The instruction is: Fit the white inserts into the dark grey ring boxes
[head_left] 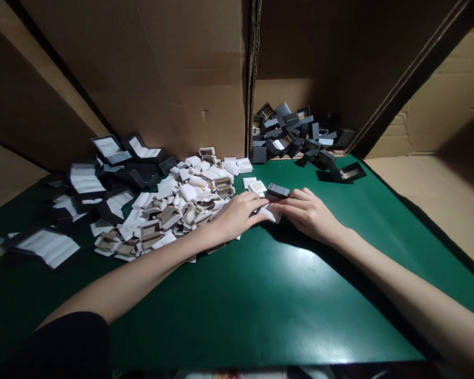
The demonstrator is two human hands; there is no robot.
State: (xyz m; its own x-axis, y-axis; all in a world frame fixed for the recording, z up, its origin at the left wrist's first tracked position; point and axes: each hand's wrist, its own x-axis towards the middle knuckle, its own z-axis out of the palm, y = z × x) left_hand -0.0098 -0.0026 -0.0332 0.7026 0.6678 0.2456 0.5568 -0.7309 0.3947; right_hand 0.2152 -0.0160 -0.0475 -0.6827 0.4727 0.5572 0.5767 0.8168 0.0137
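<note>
My left hand (pixel 242 212) reaches in beside the white pile, its thumb and fingers closed on a folded white card piece (pixel 272 215). From the other side my right hand (pixel 311 211) meets it, fingers curled against a small black box (pixel 278 190) and the edge of the same card. Part of the box and card is hidden by the fingers. Just behind the left fingertips, small white cards (pixel 255 185) lie on the green table (pixel 260 310).
A heap of white card inserts (pixel 187 197) spreads left of centre. Black cases with white linings (pixel 87 181) are piled farther left. Small black boxes (pixel 294 129) fill a cardboard compartment behind, with one open box (pixel 351 172) on the table. Cardboard walls (pixel 174 68) stand around.
</note>
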